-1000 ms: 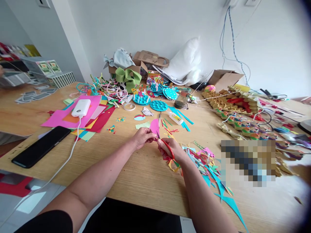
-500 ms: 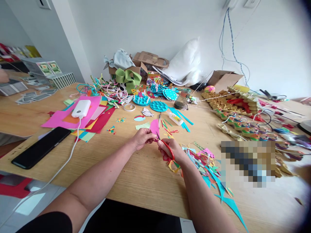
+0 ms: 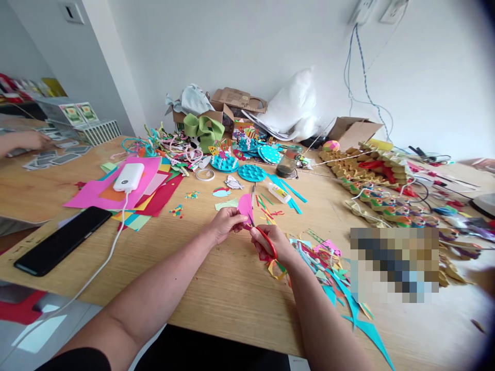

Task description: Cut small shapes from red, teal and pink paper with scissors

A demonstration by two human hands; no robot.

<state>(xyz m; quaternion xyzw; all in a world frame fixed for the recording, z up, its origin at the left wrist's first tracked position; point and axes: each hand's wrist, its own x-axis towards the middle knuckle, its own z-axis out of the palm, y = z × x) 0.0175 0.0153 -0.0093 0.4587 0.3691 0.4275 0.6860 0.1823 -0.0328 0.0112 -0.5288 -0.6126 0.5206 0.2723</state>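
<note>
Between the thumb and fingers of my left hand (image 3: 227, 222) is a small piece of pink paper (image 3: 245, 205), held upright. My right hand (image 3: 273, 243) is closed round the red handles of a pair of scissors (image 3: 267, 241). The blades point away from me and lie along the right edge of the pink paper. Just beyond my hands are a pale green paper piece (image 3: 227, 204), a blue paper fish (image 3: 221, 192) and a white fish cutout (image 3: 234, 182). A glue bottle (image 3: 279, 192) lies on its side to the right of them.
Paper scraps (image 3: 325, 260) are heaped right of my right forearm. Coloured sheets with a white power bank (image 3: 129, 176) and a black phone (image 3: 64, 240) lie left. Painted egg cartons (image 3: 386, 193) stand right. At far left, another person's hand (image 3: 34, 140) reaches over cards.
The view has shifted slightly. Both hands keep their hold, and the pink paper has turned a little against the blades. The other person's hand has reached further over the cards.
</note>
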